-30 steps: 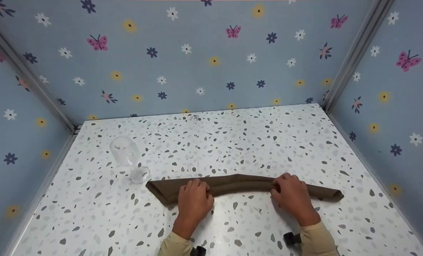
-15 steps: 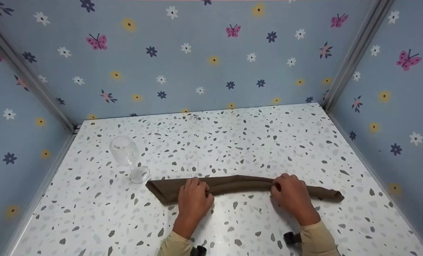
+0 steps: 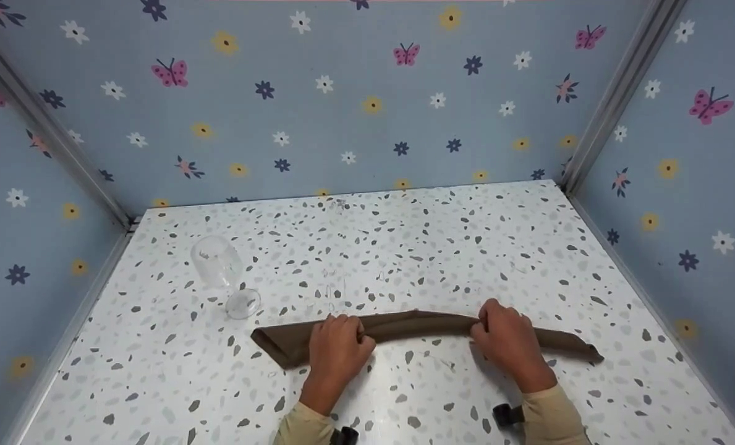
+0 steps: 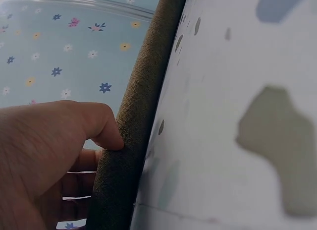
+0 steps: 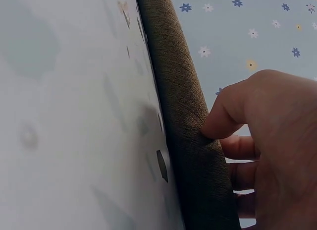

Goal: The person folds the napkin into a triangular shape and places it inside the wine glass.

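Observation:
A brown cloth [image 3: 423, 325], rolled into a long tube, lies crosswise in front of me in the head view. Its left end is wider, with a slanted open edge, and the right end is thin. My left hand [image 3: 337, 349] grips the roll left of its middle; in the left wrist view the thumb [image 4: 106, 128] presses the near side and the fingers curl behind. My right hand [image 3: 508, 343] pinches it right of the middle, its thumb [image 5: 223, 116] on the weave in the right wrist view. The fingertips behind the roll are partly hidden.
A clear stemmed glass [image 3: 217, 266] stands on the speckled white table [image 3: 404, 247], just beyond the cloth's left end. Blue walls [image 3: 355, 80] with flowers and butterflies enclose the back and both sides.
Over the last half second both ends of the cloth have shifted slightly towards me, so the roll bows more. The fingers have turned a little; the wrists have hardly moved.

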Demonstrator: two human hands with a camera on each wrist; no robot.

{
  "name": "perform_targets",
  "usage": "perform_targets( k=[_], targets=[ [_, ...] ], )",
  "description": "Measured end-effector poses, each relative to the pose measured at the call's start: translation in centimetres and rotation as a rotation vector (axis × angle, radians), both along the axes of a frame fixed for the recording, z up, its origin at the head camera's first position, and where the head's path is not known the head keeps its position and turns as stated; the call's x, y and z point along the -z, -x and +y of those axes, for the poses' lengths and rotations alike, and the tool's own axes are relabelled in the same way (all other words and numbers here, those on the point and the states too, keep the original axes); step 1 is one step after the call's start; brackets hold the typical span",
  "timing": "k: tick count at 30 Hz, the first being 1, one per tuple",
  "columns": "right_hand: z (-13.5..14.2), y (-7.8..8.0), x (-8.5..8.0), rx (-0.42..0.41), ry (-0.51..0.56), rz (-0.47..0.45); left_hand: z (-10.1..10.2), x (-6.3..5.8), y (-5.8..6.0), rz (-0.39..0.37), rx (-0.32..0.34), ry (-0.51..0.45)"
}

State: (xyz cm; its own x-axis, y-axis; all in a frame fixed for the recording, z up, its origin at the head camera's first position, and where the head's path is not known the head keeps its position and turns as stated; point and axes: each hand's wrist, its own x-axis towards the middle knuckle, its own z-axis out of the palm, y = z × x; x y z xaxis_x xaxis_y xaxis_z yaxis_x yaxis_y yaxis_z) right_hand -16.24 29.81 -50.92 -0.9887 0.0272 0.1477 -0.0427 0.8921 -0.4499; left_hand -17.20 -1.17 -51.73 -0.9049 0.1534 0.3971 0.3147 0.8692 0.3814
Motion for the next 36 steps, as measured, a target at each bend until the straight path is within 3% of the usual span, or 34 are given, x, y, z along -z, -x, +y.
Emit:
perform_targets(
  k=[9, 17, 27, 36],
  targets=[
    [0.03, -0.09, -0.08, -0.006, 0.000, 0.054, -0.02, -0.17, -0.01, 0.002, 0.011, -0.016],
    [0.02, -0.08, 0.13, -0.005, -0.046, 0.096, -0.05, -0.05, 0.04, -0.045, -0.015, 0.009],
    [-0.01, 0.19, -0.06, 0.021, -0.047, 0.054, -0.13, 0.14, 0.32, 0.023, -0.021, 0.025],
    [0.10, 0.01, 0.14, -0.022, -0.064, 0.141, -0.35, -0.20, 0.10, 0.050, -0.035, 0.079]
  ],
)
